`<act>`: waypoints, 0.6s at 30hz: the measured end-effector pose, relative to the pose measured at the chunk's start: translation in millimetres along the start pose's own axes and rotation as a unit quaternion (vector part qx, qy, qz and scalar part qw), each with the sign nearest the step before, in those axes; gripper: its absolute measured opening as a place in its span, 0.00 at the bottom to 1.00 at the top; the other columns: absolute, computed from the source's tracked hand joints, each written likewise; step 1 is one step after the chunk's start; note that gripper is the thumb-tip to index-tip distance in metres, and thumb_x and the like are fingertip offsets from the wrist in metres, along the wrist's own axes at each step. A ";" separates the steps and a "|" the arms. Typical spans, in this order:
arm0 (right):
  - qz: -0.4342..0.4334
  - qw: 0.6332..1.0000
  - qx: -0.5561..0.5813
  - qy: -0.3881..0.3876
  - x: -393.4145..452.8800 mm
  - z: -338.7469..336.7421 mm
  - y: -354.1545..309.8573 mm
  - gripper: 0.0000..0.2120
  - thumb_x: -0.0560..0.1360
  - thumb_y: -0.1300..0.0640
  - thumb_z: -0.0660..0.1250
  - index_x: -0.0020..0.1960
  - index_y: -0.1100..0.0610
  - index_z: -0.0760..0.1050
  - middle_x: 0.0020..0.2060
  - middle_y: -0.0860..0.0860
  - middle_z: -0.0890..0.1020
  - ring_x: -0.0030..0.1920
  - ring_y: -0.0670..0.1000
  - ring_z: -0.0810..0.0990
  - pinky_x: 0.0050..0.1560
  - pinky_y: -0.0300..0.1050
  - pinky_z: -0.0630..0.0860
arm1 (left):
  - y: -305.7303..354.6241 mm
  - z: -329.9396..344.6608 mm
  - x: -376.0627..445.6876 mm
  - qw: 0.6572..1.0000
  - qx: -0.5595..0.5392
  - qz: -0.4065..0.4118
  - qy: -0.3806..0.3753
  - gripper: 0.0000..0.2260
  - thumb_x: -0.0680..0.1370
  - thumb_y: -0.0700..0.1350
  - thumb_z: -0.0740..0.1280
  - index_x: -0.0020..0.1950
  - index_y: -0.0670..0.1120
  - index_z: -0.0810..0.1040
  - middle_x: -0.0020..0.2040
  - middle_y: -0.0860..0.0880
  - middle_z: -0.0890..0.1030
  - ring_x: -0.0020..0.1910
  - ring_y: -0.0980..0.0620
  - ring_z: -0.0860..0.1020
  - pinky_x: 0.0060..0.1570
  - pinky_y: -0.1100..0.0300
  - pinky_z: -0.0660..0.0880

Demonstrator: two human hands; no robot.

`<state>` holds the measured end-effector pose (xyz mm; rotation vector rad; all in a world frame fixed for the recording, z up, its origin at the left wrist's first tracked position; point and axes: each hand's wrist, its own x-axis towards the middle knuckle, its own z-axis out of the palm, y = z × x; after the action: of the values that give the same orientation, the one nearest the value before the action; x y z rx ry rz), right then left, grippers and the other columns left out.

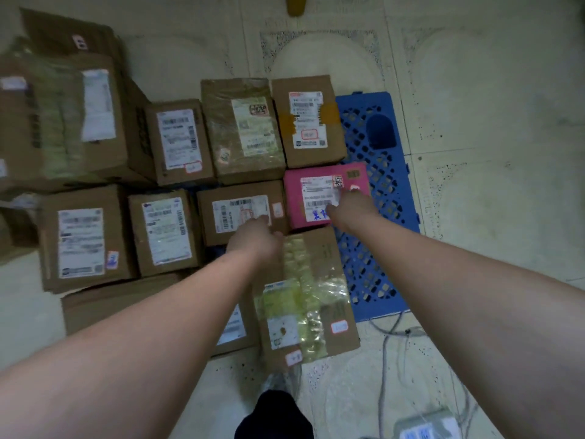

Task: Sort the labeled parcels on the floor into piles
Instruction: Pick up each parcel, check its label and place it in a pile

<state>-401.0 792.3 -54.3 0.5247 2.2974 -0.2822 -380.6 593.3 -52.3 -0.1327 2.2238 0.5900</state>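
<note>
pink parcel (319, 194) at blue pallet's (386, 217) left edge | right hand (349, 207) rests on its label, grip unclear | left hand (258, 236) grips adjacent brown box (240, 210) near edge

The parcels sit close together on the floor (474, 90) in rows. In the far row, 3 boxes stand side by side, with a big stack (63, 122) to their left. In the near row, the box with the right hand (351, 210) on it lies on the crate (386, 172) — the left hand (256, 239) rests on the box beside it. A long box (310, 299) lies nearest, between the 2 arms.
</note>
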 end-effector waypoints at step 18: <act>-0.284 0.940 -0.149 0.114 -223.6 26.3 -493.0 0.34 0.79 0.33 0.48 0.75 0.53 0.64 0.70 0.59 0.71 0.69 0.64 0.69 0.67 0.60 0.68 | -356.4 -216.5 -191.4 0.968 -0.181 -0.111 0.132 0.26 0.82 0.61 0.53 0.69 0.43 0.72 0.65 0.39 0.76 0.64 0.39 0.75 0.62 0.50 0.72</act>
<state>-464.5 279.7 109.8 -0.2873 2.6176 -0.1437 -302.5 160.6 79.1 -0.6749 2.2888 0.8880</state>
